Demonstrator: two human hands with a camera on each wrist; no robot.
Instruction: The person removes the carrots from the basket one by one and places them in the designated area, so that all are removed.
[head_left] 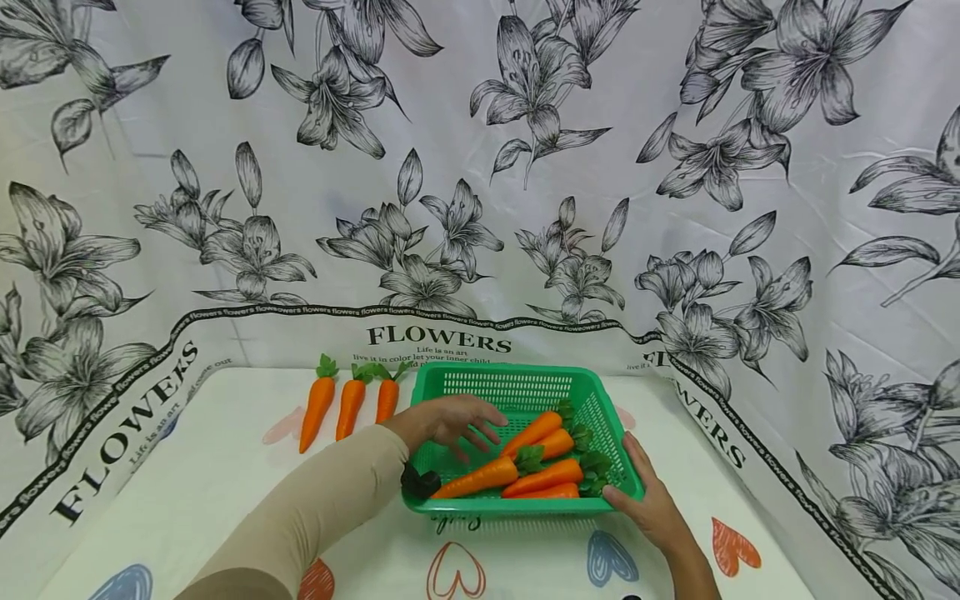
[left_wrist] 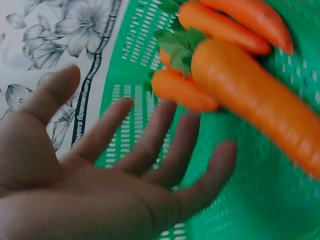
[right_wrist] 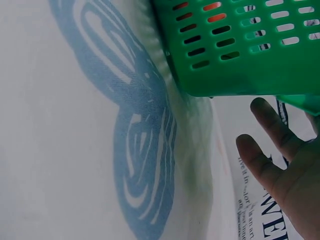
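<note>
A green plastic basket [head_left: 495, 505] with slotted walls stands on the table, several orange carrots [head_left: 547, 477] with green leafy tops inside it. Over its left half reaches my left hand [head_left: 450, 421], fingers spread and holding nothing. In the left wrist view, the nearest carrot [left_wrist: 255, 95] lies past the fingertips, its leaves overlapping other carrots. My right hand [head_left: 651, 500] holds the basket at its front right corner, thumb at the front rim and fingers along the outer right side. From the right wrist view, two of its fingers [right_wrist: 272, 130] show beside the basket wall, apart from each other.
Three carrots [head_left: 350, 407] lie in a row on the white table [head_left: 225, 483], left of the basket. A white flower-printed cloth [head_left: 450, 167] hangs behind and at both sides. A black wrist device [head_left: 418, 482] overlaps the basket's front left corner.
</note>
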